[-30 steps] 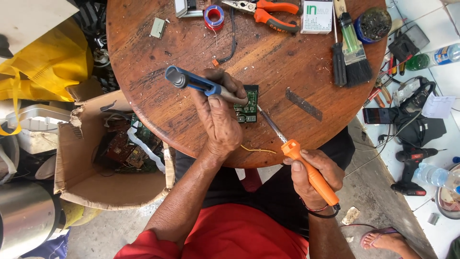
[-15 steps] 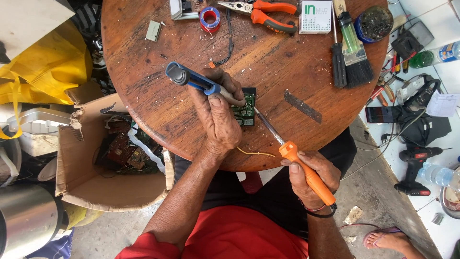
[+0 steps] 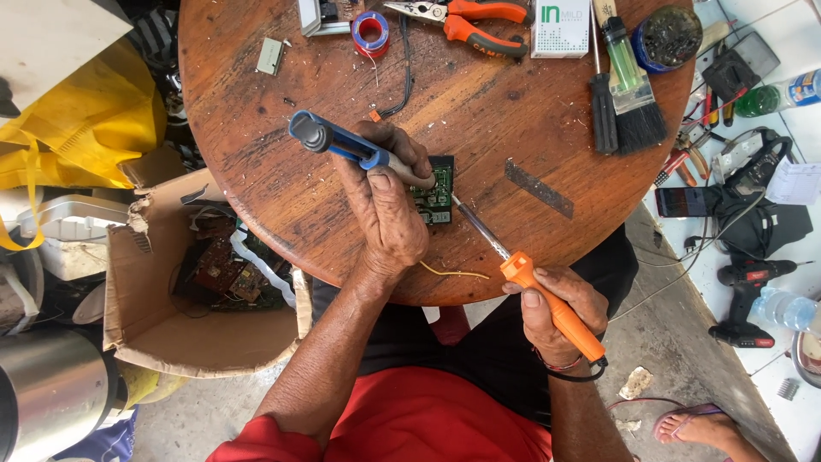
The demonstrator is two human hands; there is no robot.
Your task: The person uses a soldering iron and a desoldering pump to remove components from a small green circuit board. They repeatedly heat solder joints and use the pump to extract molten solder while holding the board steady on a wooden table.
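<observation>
My left hand [image 3: 389, 205] grips a blue solder sucker [image 3: 342, 145], its tip pointing at a small green circuit board [image 3: 436, 195] on the round wooden table [image 3: 282, 188]. My right hand [image 3: 560, 312] holds an orange-handled soldering iron [image 3: 556, 308]; its metal shaft reaches up-left to the board's lower right corner. A thin yellow wire [image 3: 453, 274] lies on the table by my left wrist.
Orange pliers [image 3: 470, 21], a tape roll [image 3: 370, 30], a white box [image 3: 562, 26], a brush [image 3: 637, 94] and a round tin [image 3: 667, 36] lie at the far side. A flat metal strip [image 3: 539, 188] lies right of the board. A cardboard box [image 3: 171, 299] of boards stands left, a drill [image 3: 748, 299] on the floor right.
The view has shifted slightly. Both hands keep their tools on the board, with hardly any movement.
</observation>
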